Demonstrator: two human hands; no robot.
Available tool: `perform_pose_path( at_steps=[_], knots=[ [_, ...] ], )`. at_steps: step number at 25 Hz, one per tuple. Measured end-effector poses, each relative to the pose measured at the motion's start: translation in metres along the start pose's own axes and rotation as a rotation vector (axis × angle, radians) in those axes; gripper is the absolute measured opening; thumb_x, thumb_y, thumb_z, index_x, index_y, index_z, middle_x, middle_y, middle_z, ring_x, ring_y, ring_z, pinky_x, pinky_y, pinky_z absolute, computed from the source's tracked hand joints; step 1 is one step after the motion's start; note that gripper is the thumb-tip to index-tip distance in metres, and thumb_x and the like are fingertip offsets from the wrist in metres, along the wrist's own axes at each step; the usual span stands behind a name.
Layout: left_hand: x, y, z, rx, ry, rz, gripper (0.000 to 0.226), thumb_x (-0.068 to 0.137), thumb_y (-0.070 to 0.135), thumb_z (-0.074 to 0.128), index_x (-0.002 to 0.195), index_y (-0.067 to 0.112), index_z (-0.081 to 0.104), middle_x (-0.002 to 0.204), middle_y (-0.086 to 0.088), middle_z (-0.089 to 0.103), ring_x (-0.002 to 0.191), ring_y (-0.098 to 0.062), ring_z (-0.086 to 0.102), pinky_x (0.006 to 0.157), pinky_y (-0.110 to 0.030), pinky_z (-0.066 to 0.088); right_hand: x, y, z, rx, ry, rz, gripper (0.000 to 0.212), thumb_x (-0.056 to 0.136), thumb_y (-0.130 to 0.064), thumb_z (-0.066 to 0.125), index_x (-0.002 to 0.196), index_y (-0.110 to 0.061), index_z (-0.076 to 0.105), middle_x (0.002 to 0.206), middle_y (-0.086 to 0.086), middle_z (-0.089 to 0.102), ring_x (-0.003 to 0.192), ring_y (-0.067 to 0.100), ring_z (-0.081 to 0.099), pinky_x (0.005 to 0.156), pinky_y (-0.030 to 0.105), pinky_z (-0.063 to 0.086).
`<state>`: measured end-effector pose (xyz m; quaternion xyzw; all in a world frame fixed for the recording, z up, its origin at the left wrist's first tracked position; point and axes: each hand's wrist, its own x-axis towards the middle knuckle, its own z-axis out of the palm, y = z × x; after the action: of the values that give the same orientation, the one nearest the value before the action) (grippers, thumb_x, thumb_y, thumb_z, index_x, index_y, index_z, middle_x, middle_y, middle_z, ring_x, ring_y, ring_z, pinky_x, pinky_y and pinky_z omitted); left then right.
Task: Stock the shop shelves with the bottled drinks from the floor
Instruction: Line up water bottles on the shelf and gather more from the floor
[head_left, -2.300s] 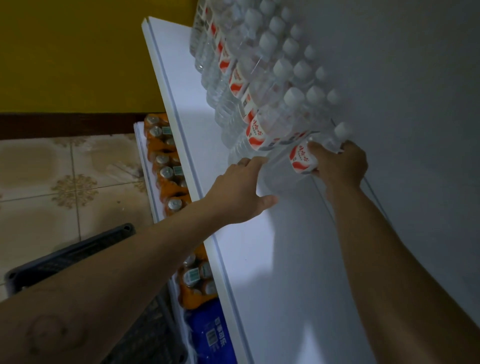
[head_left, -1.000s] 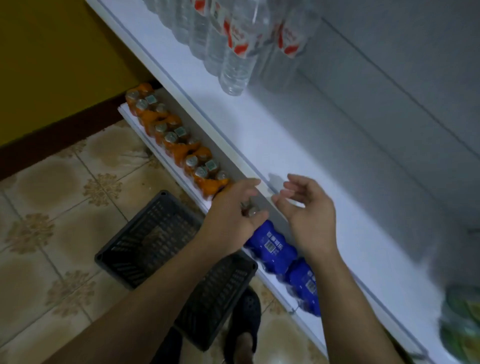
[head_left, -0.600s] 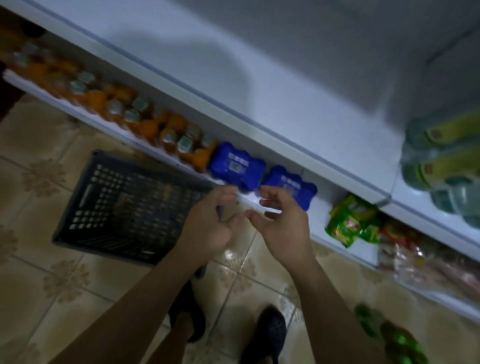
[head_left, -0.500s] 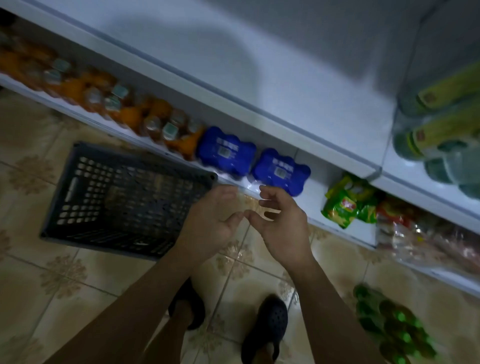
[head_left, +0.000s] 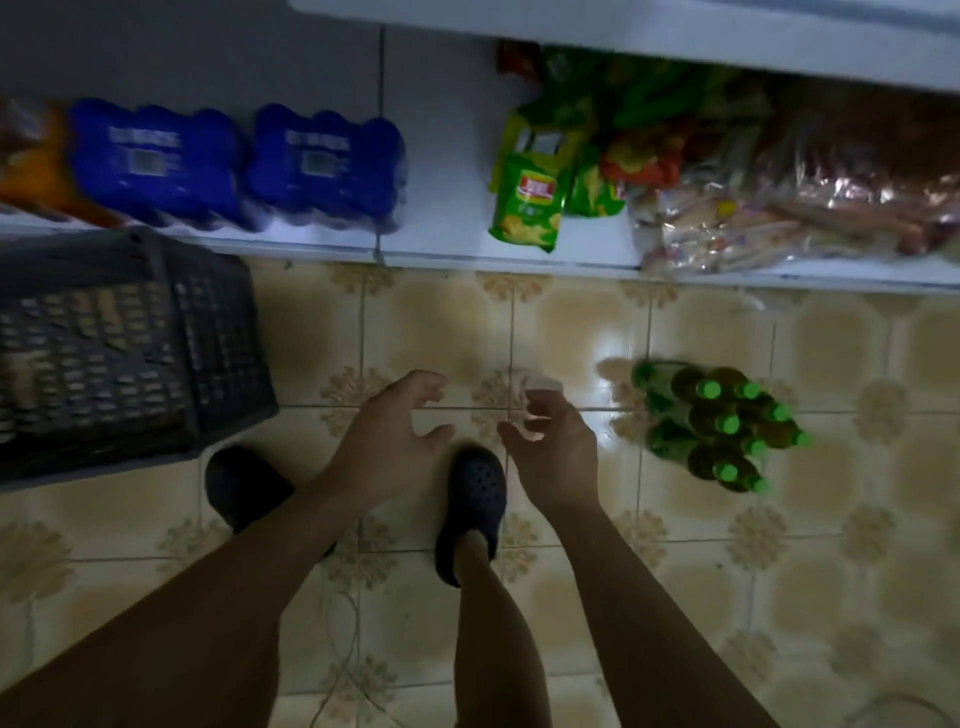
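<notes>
Lowered toward the floor (head_left: 831, 571), left hand (head_left: 387, 441) and right hand (head_left: 550, 449) are held empty, fingers loosely spread; bottle pack (head_left: 717, 426) is located rightward, nearer the right hand.

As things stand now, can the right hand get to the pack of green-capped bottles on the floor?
Probably yes. The right hand holds nothing, and the pack of green-capped bottles lies on the floor to its right with nothing between them; bending down is likely needed.
</notes>
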<state>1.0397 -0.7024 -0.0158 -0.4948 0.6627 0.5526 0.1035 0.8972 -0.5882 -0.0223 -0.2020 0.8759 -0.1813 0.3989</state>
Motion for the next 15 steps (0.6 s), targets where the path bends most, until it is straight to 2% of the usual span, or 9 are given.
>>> perform_pose_path(
  at_steps=[3, 6, 8, 15],
  knots=[
    [0.01, 0.009, 0.046, 0.017, -0.037, -0.012, 0.045, 0.087, 0.023, 0.07, 0.129, 0.025, 0.052, 0.122, 0.01, 0.06, 0.12, -0.006, 0.051, 0.094, -0.02, 0.036, 0.022, 0.068, -0.006, -0.083, -0.009, 0.172, 0.05, 0.087, -0.034, 0.071, 0.131, -0.018, 0.055, 0.123, 0.003, 0.065, 0.106, 0.021, 0.065, 0.089, 0.032, 0.052],
    [0.023, 0.012, 0.085, 0.017, -0.064, -0.031, 0.044, 0.088, 0.02, 0.069, 0.129, 0.022, 0.052, 0.124, 0.006, 0.059, 0.119, -0.009, 0.051, 0.094, -0.02, 0.035, 0.044, 0.117, -0.004, -0.195, -0.029, 0.251, 0.048, 0.087, -0.034, 0.07, 0.128, -0.017, 0.054, 0.121, 0.009, 0.064, 0.107, 0.029, 0.063, 0.082, 0.034, 0.049],
    [0.033, 0.011, 0.104, 0.033, -0.066, -0.032, 0.044, 0.088, 0.019, 0.069, 0.13, 0.021, 0.053, 0.125, 0.005, 0.059, 0.12, -0.009, 0.05, 0.093, -0.019, 0.034, 0.058, 0.138, -0.003, -0.28, -0.053, 0.263, 0.046, 0.089, -0.036, 0.067, 0.127, -0.016, 0.051, 0.118, 0.011, 0.061, 0.105, 0.032, 0.062, 0.078, 0.034, 0.046],
    [0.055, 0.004, 0.141, 0.057, -0.051, -0.023, 0.048, 0.088, 0.018, 0.07, 0.132, 0.019, 0.052, 0.126, 0.004, 0.06, 0.112, -0.001, 0.048, 0.092, -0.011, 0.031, 0.1, 0.175, 0.022, -0.471, -0.164, 0.163, 0.043, 0.097, -0.036, 0.052, 0.13, -0.011, 0.041, 0.114, 0.014, 0.061, 0.105, 0.032, 0.062, 0.077, 0.035, 0.046]
  ],
)
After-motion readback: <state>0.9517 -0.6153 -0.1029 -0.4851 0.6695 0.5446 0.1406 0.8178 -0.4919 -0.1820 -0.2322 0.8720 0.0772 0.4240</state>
